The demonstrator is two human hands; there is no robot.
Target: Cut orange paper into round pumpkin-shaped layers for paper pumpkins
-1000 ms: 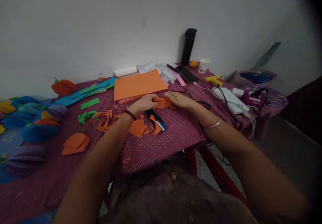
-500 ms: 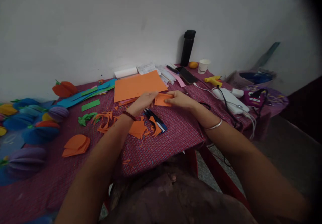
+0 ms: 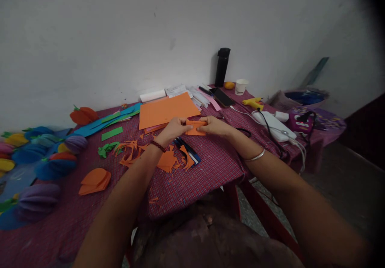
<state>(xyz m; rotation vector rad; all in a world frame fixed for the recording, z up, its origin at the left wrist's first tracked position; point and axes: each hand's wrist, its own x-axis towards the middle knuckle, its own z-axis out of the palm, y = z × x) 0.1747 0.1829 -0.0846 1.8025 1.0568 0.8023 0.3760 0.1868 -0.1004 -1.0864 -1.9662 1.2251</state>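
Between my two hands, above the checked tablecloth, is a small piece of orange paper. My left hand pinches its left edge, and my right hand pinches its right edge, thumbs on the near face. Whether it is one layer or several I cannot tell. Just beyond lies a stack of large orange sheets. Beneath my left wrist are orange paper scraps and a dark blue tool, partly covered. Rounded orange paper cutouts rest to the left of my left forearm.
Colourful paper fruit shapes crowd the left side. Along the back stand a black bottle and a paper cup, near a phone. A yellow glue gun and a white power strip with cables lie at right.
My left hand has closed on the left edge of the orange paper, where its fingers were straighter before. The whole view has tilted slightly, shifting the table lower.
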